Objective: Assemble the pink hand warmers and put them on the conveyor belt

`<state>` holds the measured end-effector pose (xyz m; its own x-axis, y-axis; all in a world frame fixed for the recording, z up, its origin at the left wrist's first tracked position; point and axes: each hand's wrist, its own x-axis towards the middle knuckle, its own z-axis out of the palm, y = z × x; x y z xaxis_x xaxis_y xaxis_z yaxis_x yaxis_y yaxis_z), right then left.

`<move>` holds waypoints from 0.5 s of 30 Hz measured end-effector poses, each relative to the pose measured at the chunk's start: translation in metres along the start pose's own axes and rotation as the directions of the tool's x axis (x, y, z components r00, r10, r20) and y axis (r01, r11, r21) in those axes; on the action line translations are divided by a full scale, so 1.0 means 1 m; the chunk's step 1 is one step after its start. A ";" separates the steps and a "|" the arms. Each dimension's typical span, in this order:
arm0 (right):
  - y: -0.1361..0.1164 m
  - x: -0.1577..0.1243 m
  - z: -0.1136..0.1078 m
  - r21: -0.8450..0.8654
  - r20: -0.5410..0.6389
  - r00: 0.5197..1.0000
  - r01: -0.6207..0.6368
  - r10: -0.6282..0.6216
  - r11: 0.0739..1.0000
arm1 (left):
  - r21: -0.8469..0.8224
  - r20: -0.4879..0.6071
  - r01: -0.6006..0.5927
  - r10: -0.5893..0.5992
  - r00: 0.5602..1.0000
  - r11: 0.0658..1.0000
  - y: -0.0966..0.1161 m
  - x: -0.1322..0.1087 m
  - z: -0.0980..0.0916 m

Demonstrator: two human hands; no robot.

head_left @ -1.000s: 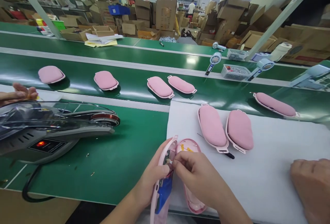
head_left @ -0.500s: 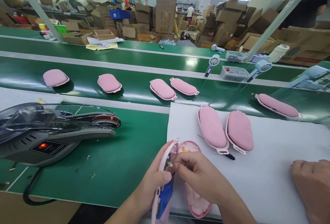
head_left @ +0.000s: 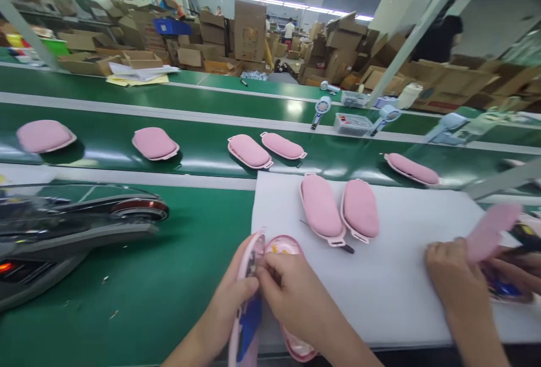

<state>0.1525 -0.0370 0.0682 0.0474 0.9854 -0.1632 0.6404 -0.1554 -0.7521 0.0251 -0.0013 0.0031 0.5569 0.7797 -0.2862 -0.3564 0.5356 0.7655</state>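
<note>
My left hand [head_left: 228,293] grips a pink shell half [head_left: 235,333] that stands on edge, with a blue part [head_left: 250,325] and small electronics along its inner side. The fingers of my right hand [head_left: 283,282] are pinched together at the inside of that half; what is between them is too small to make out. Beneath my right hand lies the other pink half [head_left: 298,347], open side up, on the white sheet [head_left: 397,277]. Two closed pink cases [head_left: 322,206] rest side by side farther back on the sheet, beside a thin tool with a black handle [head_left: 347,248].
At the left a grey machine [head_left: 76,243] with a red light sits on the green table. More pink cases [head_left: 250,151] lie along the green belt. At the right, a co-worker's hands [head_left: 459,288] hold an opened pink case. Clear bins [head_left: 353,124] and light-blue fans stand behind.
The view has turned to the right, so things appear shifted left. More of the co-worker's hands and their pink case now shows. My hands keep about the same hold.
</note>
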 end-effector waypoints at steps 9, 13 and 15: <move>0.133 -0.029 -0.024 -0.059 -0.763 0.604 -0.420 0.231 0.905 | 0.020 -0.264 0.289 -0.274 0.925 0.957 0.032 0.007 -0.022; 0.147 -0.040 -0.026 -0.089 -0.661 0.728 -0.319 0.184 0.944 | 0.063 -0.305 0.270 -0.240 0.922 0.961 0.037 0.001 -0.006; 0.138 -0.054 -0.028 -0.090 -0.574 0.807 -0.231 0.139 0.969 | 0.071 -0.290 0.224 -0.195 0.937 0.972 0.035 -0.002 -0.003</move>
<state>0.2599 -0.1096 -0.0090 0.5670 0.8134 0.1300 0.6785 -0.3717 -0.6337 0.0094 0.0173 0.0291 0.3736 0.7201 -0.5848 -0.1679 0.6725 0.7208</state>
